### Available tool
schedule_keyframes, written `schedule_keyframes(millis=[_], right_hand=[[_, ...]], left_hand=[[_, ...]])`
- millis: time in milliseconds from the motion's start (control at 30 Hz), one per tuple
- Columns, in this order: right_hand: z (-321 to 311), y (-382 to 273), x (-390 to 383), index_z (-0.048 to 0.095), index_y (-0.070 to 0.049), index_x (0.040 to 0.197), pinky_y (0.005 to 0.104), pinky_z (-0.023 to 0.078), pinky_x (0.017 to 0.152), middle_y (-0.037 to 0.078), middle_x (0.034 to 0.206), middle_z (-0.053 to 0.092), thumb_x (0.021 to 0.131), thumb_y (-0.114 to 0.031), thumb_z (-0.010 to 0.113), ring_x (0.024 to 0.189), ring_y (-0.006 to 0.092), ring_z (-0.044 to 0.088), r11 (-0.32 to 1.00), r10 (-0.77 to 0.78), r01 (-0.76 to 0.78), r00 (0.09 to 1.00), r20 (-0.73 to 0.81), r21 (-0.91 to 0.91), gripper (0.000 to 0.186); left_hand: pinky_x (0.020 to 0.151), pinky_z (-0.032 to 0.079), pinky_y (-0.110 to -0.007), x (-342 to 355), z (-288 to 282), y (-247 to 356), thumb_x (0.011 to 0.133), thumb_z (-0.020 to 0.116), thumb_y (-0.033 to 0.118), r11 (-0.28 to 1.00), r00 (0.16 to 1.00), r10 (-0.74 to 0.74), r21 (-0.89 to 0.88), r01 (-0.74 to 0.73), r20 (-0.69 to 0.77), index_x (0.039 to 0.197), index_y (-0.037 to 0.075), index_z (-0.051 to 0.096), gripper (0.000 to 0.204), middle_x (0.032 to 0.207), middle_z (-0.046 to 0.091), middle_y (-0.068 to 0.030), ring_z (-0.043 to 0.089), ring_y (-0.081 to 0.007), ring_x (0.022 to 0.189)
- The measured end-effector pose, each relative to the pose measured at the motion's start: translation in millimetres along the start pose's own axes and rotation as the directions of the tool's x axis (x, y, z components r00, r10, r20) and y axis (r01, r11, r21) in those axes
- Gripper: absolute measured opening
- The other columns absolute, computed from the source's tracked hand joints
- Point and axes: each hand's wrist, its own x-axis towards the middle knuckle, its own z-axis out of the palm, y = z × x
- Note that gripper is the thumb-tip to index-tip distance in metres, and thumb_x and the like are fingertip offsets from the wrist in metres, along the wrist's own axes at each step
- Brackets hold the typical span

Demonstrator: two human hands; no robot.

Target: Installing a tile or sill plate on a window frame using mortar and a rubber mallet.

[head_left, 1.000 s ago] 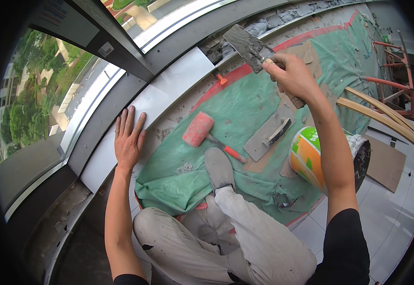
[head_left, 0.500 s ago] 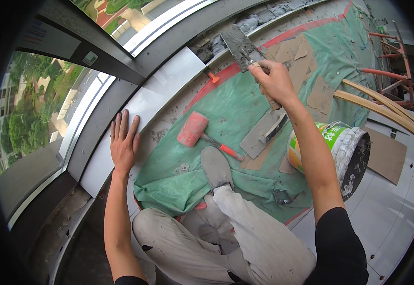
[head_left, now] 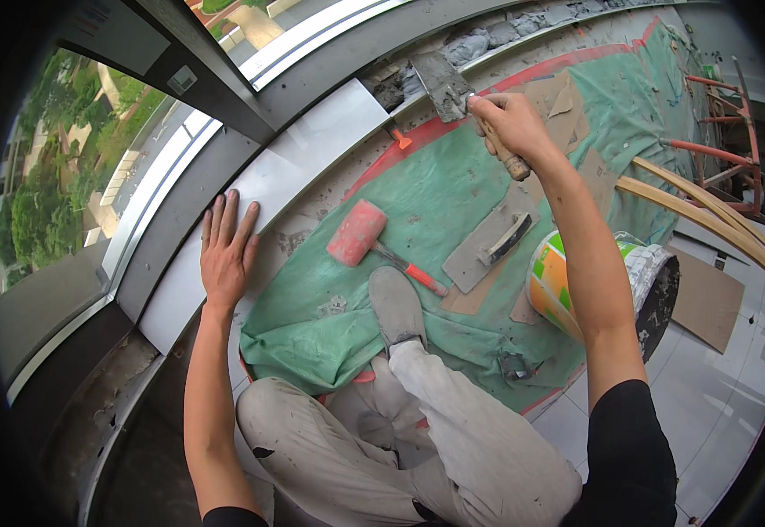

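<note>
My right hand [head_left: 507, 125] is wrapped tight around the wooden handle of a trowel [head_left: 446, 83], blade pointing far-left onto the grey mortar [head_left: 488, 42] along the window ledge. My left hand [head_left: 226, 250] lies flat, fingers spread, on the white tile [head_left: 286, 176] at near left. A red mallet [head_left: 358, 233] lies between them on the green tarp [head_left: 435, 189], a bucket [head_left: 567, 281] to the right.

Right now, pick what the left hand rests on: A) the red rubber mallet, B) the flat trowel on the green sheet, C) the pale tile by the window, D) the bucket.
C: the left hand lies flat, fingers spread, on the pale tile, apart from the mallet.
</note>
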Motion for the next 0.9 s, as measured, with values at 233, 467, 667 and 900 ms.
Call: schedule_keyframes(millis=[233, 467, 667, 900], right_hand=[[-38, -24, -49, 0.075, 0.0, 0.102, 0.0313, 0.049, 0.05, 0.005, 0.082, 0.07, 0.118, -0.043, 0.071, 0.057, 0.0124, 0.065, 0.994, 0.024, -0.014, 0.996, 0.087, -0.11, 0.046], [30, 37, -137, 0.073, -0.001, 0.121, 0.0279, 0.047, 0.05, 0.003, 0.085, 0.067, 0.119, -0.038, 0.074, 0.056, 0.0106, 0.061, 0.881, 0.005, 0.059, 0.991, -0.133, 0.47, 0.037], [109, 100, -193, 0.072, -0.002, 0.118, 0.028, 0.048, 0.051, 0.001, 0.085, 0.067, 0.119, -0.033, 0.076, 0.057, 0.0098, 0.061, 0.847, 0.078, -0.028, 0.994, -0.072, 0.531, 0.031], [146, 124, -220, 0.07, -0.005, 0.117, 0.0273, 0.049, 0.051, 0.001, 0.085, 0.066, 0.12, -0.032, 0.074, 0.059, 0.0101, 0.061, 0.866, 0.079, -0.055, 0.997, -0.027, 0.497, 0.027]], left_hand=[[0.148, 0.023, -0.051, -6, -2, -5, 0.122, 0.06, 0.04, 1.0, 1.0, -0.007, -0.008, 0.007, -0.001, 0.176, 0.033, 0.06, 0.055, 0.192, 0.042, -0.0068, 0.035, -0.0314, 0.179], [0.148, 0.024, -0.051, 4, 2, 4, 0.122, 0.06, 0.042, 1.0, 1.0, 0.006, -0.018, -0.006, -0.007, 0.177, 0.034, 0.059, 0.056, 0.192, 0.041, -0.0068, 0.035, -0.0317, 0.179], [0.148, 0.024, -0.052, -4, 3, 4, 0.122, 0.06, 0.041, 1.0, 0.999, -0.029, 0.0, 0.029, -0.028, 0.178, 0.033, 0.058, 0.057, 0.192, 0.041, -0.0079, 0.035, -0.0324, 0.178], [0.147, 0.025, -0.053, -30, 1, -1, 0.121, 0.061, 0.039, 0.996, 0.995, -0.087, -0.041, 0.085, -0.051, 0.18, 0.029, 0.054, 0.06, 0.192, 0.041, -0.0087, 0.035, -0.0325, 0.178]])
